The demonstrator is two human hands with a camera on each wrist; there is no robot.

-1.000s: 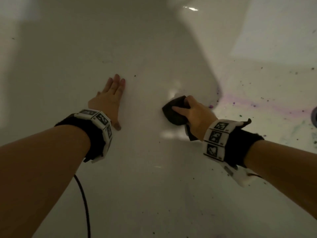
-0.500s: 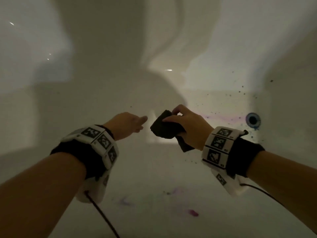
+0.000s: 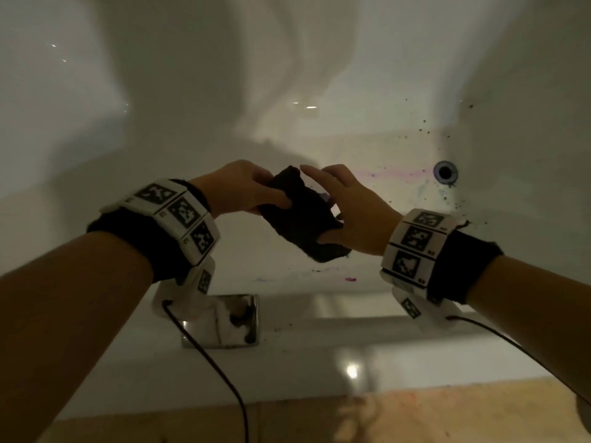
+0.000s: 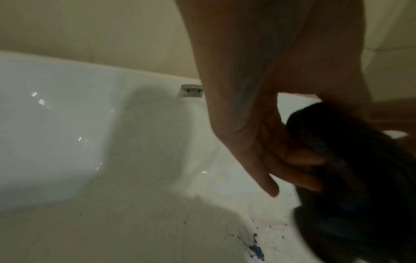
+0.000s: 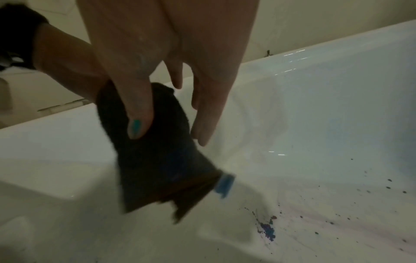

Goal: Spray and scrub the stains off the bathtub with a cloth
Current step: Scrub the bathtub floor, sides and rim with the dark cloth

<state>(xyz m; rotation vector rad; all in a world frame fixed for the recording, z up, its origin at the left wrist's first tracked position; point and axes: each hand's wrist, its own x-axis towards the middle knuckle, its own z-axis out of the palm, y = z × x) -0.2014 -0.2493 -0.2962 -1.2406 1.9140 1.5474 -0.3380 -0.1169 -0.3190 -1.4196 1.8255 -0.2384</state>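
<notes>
A dark folded cloth hangs in the air above the white bathtub, between both hands. My left hand pinches its upper left edge; in the left wrist view the fingers curl onto the cloth. My right hand has its thumb pressed on the cloth's lower right side, with the fingers stretched out over the top. The right wrist view shows that thumb lying on the cloth. A purple streak, dark specks and a magenta spot mark the tub floor.
The drain sits at the right end of the tub floor. A shiny metal plate lies on the near rim, below my left wrist. Tan flooring runs along the bottom. A blue-purple blotch stains the floor beneath the cloth.
My right hand lifted the cloth off the tub floor. My left hand left the tub surface, came across and took hold of the cloth. The view pulled back to show the rim.
</notes>
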